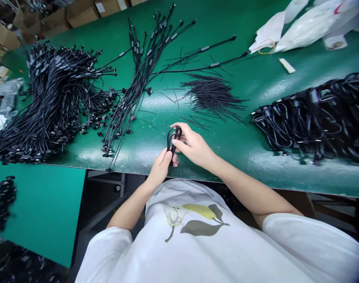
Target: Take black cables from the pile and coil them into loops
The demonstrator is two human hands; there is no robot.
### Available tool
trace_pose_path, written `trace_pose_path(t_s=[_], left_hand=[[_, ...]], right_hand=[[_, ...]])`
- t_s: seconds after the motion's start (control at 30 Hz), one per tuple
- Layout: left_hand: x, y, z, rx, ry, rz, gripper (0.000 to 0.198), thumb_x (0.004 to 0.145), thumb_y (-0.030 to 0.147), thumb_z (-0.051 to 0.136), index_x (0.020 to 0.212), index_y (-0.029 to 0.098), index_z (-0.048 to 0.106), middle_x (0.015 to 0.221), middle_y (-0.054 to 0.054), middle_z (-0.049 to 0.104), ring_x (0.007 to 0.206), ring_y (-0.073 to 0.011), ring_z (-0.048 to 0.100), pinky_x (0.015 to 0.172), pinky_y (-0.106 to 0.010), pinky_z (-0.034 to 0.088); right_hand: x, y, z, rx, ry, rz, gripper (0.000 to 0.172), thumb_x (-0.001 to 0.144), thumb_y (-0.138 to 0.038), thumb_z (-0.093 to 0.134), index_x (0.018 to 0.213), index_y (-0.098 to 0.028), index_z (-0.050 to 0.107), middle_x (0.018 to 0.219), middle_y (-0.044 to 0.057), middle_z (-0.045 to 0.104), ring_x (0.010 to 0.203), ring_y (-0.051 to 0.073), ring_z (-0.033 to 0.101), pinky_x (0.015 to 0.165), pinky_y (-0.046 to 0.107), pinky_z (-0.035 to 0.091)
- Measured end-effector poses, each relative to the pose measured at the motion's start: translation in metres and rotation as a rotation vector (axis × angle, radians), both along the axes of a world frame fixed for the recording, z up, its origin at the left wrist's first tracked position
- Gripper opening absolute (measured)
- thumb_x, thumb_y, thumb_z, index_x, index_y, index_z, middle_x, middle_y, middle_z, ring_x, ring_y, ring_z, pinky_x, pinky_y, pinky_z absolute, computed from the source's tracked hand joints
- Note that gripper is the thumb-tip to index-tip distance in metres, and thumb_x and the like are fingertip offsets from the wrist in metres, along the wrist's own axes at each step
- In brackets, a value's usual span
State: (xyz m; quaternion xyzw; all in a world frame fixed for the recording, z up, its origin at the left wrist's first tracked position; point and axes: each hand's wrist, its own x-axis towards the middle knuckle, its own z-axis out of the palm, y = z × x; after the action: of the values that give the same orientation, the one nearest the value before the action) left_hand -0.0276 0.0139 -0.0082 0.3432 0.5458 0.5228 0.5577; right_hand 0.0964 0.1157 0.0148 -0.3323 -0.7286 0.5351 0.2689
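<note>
A short black cable (169,138), folded into a loop, is held between my two hands just above the front edge of the green table. My left hand (161,165) pinches the lower end of the loop. Around the upper part, by a connector, the fingers of my right hand (190,143) are closed. Beyond my hands lies a pile of thin black ties (213,96), with several strays around it. To the left, straight black cables (145,67) with grey sleeves are spread out in a loose bunch.
A large heap of black cables (58,86) covers the table's left end. Folded, bundled cables (312,118) are heaped at the right. White plastic bags (309,27) lie at the back right, near a small white piece (287,66). Cardboard boxes (82,13) stand behind the table (232,157).
</note>
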Motion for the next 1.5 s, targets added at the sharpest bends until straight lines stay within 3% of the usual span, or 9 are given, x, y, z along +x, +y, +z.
trace_pose_path(t_s=[0.13, 0.3, 0.5, 0.67, 0.87, 1.0, 1.17, 1.3, 1.5], left_hand=[[0.001, 0.001, -0.001, 0.015, -0.013, 0.015, 0.036, 0.091, 0.052, 0.052, 0.094, 0.017, 0.061, 0.071, 0.002, 0.052, 0.065, -0.0116, 0.049, 0.073, -0.026, 0.044], [0.002, 0.002, -0.006, -0.015, -0.062, -0.03, 0.034, 0.092, 0.049, 0.053, 0.091, 0.016, 0.063, 0.075, 0.0, 0.054, 0.069, -0.011, 0.051, 0.076, -0.026, 0.044], [-0.015, -0.001, 0.009, -0.21, -0.396, -0.155, 0.041, 0.081, 0.04, 0.071, 0.113, 0.014, 0.066, 0.082, 0.0, 0.054, 0.068, -0.0087, 0.051, 0.078, -0.027, 0.047], [-0.023, -0.001, 0.02, -0.322, -0.536, -0.292, 0.046, 0.08, 0.049, 0.069, 0.105, 0.011, 0.069, 0.072, 0.002, 0.044, 0.061, -0.0076, 0.046, 0.073, -0.028, 0.048], [-0.007, -0.008, 0.009, -0.301, -0.469, -0.201, 0.047, 0.078, 0.057, 0.069, 0.086, 0.012, 0.063, 0.063, 0.006, 0.039, 0.052, -0.0056, 0.041, 0.064, -0.026, 0.047], [-0.002, -0.017, 0.003, -0.307, -0.403, -0.122, 0.05, 0.076, 0.062, 0.067, 0.079, 0.013, 0.057, 0.056, 0.009, 0.032, 0.046, -0.0045, 0.033, 0.057, -0.024, 0.044], [-0.005, -0.013, -0.001, -0.368, -0.352, -0.137, 0.053, 0.083, 0.067, 0.054, 0.075, 0.014, 0.053, 0.054, 0.01, 0.029, 0.045, -0.0049, 0.03, 0.055, -0.025, 0.043], [-0.01, -0.015, 0.003, -0.287, -0.276, -0.222, 0.047, 0.089, 0.061, 0.047, 0.086, 0.015, 0.052, 0.055, 0.01, 0.033, 0.044, -0.0054, 0.03, 0.054, -0.025, 0.043], [-0.024, -0.022, 0.01, -0.246, -0.205, -0.446, 0.045, 0.089, 0.056, 0.052, 0.093, 0.011, 0.058, 0.061, 0.006, 0.041, 0.053, -0.0074, 0.04, 0.066, -0.028, 0.045]], right_hand=[[-0.002, 0.004, -0.001, 0.008, -0.036, -0.008, 0.032, 0.088, -0.022, 0.042, 0.119, -0.02, 0.047, 0.088, 0.002, 0.06, 0.069, 0.015, 0.062, 0.068, 0.03, 0.052], [-0.007, 0.009, -0.011, 0.457, -0.24, -0.131, 0.048, 0.084, -0.012, 0.035, 0.13, -0.011, 0.048, 0.116, 0.016, 0.059, 0.101, 0.026, 0.059, 0.087, 0.038, 0.049], [0.005, 0.024, -0.005, 0.545, -0.319, 0.14, 0.045, 0.085, -0.008, 0.033, 0.122, -0.014, 0.057, 0.099, 0.011, 0.058, 0.082, 0.02, 0.057, 0.075, 0.031, 0.047], [0.011, 0.032, 0.007, 0.492, -0.231, 0.331, 0.034, 0.081, -0.005, 0.035, 0.102, -0.017, 0.058, 0.094, 0.007, 0.059, 0.085, 0.019, 0.056, 0.077, 0.03, 0.045], [0.015, 0.032, 0.004, 0.561, -0.392, 0.373, 0.027, 0.086, -0.012, 0.037, 0.103, -0.017, 0.058, 0.098, 0.008, 0.057, 0.074, 0.017, 0.054, 0.067, 0.029, 0.043], [0.016, 0.032, 0.003, 0.558, -0.304, 0.535, 0.034, 0.086, -0.008, 0.037, 0.108, -0.017, 0.06, 0.102, 0.009, 0.061, 0.086, 0.018, 0.059, 0.077, 0.031, 0.047], [0.017, 0.017, 0.001, 0.934, -0.177, 0.595, 0.042, 0.087, -0.012, 0.043, 0.126, -0.019, 0.057, 0.13, 0.011, 0.058, 0.12, 0.027, 0.051, 0.101, 0.049, 0.035], [0.024, 0.01, -0.008, 1.084, -0.274, 0.684, 0.031, 0.095, -0.017, 0.04, 0.118, -0.01, 0.058, 0.093, 0.011, 0.065, 0.088, 0.022, 0.059, 0.08, 0.038, 0.041], [0.036, 0.009, -0.009, 1.298, -0.445, 0.792, 0.026, 0.1, -0.015, 0.031, 0.086, -0.015, 0.053, 0.072, 0.003, 0.05, 0.06, 0.015, 0.043, 0.053, 0.031, 0.02]])
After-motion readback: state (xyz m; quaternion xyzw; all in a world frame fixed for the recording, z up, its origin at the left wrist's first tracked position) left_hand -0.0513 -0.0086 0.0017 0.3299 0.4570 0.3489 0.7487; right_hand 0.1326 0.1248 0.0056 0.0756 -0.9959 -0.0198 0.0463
